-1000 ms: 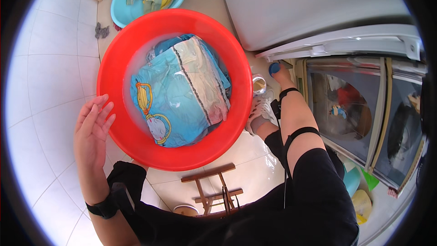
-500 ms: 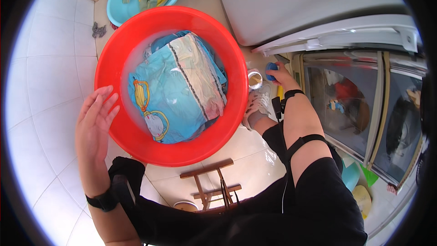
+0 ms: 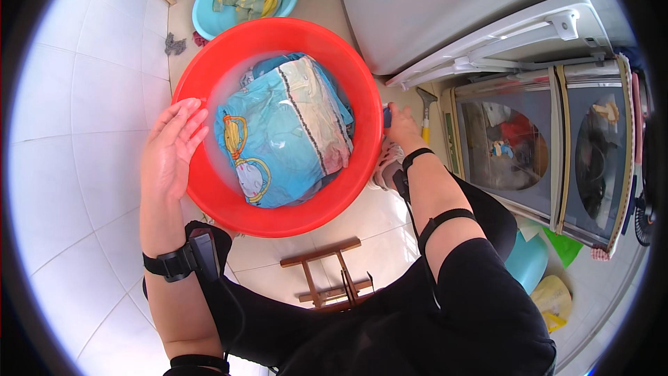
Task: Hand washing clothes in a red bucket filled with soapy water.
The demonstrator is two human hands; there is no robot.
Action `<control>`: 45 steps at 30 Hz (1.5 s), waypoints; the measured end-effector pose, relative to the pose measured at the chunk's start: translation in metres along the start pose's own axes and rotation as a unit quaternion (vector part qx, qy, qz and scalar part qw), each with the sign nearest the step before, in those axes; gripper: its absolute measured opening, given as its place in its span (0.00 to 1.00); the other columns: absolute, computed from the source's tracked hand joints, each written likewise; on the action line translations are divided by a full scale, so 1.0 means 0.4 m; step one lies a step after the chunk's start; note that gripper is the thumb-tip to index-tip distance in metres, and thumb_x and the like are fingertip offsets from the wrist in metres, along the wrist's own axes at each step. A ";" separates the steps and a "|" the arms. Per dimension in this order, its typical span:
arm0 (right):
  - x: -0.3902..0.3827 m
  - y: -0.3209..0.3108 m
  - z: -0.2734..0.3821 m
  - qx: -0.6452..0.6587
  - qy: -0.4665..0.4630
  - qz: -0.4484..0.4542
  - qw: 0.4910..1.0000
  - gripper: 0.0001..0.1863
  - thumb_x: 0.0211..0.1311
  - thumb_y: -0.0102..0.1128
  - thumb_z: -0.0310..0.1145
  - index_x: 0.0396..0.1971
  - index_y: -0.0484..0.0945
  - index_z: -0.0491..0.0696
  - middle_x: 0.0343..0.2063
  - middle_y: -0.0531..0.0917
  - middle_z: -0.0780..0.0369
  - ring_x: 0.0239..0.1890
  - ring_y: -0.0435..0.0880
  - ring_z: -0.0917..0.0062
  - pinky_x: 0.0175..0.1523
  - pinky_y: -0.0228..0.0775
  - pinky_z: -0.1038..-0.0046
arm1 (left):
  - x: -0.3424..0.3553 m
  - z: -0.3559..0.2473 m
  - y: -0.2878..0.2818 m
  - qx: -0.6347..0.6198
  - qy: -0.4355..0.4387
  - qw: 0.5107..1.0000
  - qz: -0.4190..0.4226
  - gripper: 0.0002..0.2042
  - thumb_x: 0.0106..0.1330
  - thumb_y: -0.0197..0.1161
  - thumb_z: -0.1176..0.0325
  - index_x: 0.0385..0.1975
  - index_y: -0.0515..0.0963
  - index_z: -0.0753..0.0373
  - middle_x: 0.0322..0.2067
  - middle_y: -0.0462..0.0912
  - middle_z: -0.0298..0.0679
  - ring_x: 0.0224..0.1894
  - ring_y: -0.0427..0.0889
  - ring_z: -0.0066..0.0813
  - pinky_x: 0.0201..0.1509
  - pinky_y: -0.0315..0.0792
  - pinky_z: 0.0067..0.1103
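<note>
A large red basin [image 3: 278,224] holds soaking clothes, with a light-blue printed cloth [image 3: 268,143] and its cream band on top in cloudy water. By the basin's left rim my left hand [image 3: 170,139] is raised with its fingers loosely stretched and nothing in them. Just beyond the right rim, my right hand [image 3: 403,127] grips a small blue object [image 3: 387,117], partly covered by the fingers. Its kind is unclear.
A pale-blue basin [image 3: 200,10] with green and yellow clothes stands behind. To the right are a scraper with a yellow handle [image 3: 426,122], a white appliance [image 3: 417,7] and a glass-fronted cabinet [image 3: 473,167]. A wooden stool [image 3: 320,257] stands near my legs; tiled wall [image 3: 104,97] at left.
My right hand has moved left with the blue object to the basin's right rim. The round white container beside it is now hidden. My left hand stays by the left rim; the view has shifted.
</note>
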State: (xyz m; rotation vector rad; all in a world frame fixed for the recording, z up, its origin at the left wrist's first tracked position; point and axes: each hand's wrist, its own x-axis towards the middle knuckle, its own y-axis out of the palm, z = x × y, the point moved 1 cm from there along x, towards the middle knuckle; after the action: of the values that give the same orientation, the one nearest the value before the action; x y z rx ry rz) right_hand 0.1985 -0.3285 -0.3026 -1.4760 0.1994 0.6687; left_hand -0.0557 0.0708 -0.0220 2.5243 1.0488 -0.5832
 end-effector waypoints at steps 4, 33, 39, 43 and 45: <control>0.011 0.013 0.035 -0.033 -0.012 0.016 0.999 0.41 0.54 0.74 0.36 0.67 0.64 0.61 0.58 0.69 0.45 0.53 0.82 0.50 0.57 0.78 0.58 | -0.010 -0.005 -0.035 -0.007 0.003 1.000 -0.005 0.16 0.76 0.57 0.67 0.58 0.73 0.68 0.59 0.78 0.44 0.62 0.76 0.34 0.66 0.70 0.30; 0.099 0.107 -0.005 -0.093 -0.055 -0.031 0.994 0.28 0.68 0.56 0.38 0.64 0.62 0.43 0.50 0.81 0.38 0.56 0.81 0.46 0.60 0.75 0.54 | 0.012 -0.008 -0.015 -0.014 -0.010 1.000 -0.017 0.14 0.76 0.56 0.69 0.57 0.74 0.67 0.57 0.80 0.44 0.60 0.79 0.35 0.64 0.73 0.30; 0.114 0.112 0.035 0.066 0.116 0.020 0.991 0.31 0.65 0.60 0.45 0.64 0.63 0.50 0.56 0.78 0.38 0.61 0.79 0.55 0.60 0.75 0.58 | 0.014 0.004 -0.047 -0.013 -0.001 1.000 -0.015 0.13 0.74 0.60 0.65 0.54 0.76 0.64 0.54 0.82 0.40 0.59 0.80 0.32 0.61 0.73 0.28; 0.163 0.134 -0.079 0.029 0.091 0.025 0.995 0.32 0.63 0.62 0.41 0.65 0.63 0.49 0.59 0.73 0.40 0.59 0.79 0.49 0.60 0.75 0.56 | 0.031 0.001 -0.008 -0.013 -0.007 1.000 0.009 0.13 0.74 0.60 0.65 0.54 0.76 0.63 0.55 0.82 0.40 0.59 0.80 0.32 0.61 0.72 0.28; 0.157 0.138 -0.051 0.148 0.159 0.060 0.974 0.31 0.63 0.62 0.39 0.65 0.63 0.50 0.60 0.72 0.41 0.57 0.80 0.47 0.60 0.75 0.55 | 0.029 0.006 -0.019 -0.009 -0.010 1.000 -0.002 0.14 0.74 0.60 0.65 0.54 0.76 0.63 0.55 0.82 0.40 0.59 0.80 0.32 0.61 0.72 0.28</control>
State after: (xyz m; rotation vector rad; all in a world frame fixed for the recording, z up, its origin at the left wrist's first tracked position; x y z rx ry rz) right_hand 0.2256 -0.3324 -0.3840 -1.2820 0.6136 0.4716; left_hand -0.0543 0.0816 -0.0310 2.4957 1.0478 -0.5958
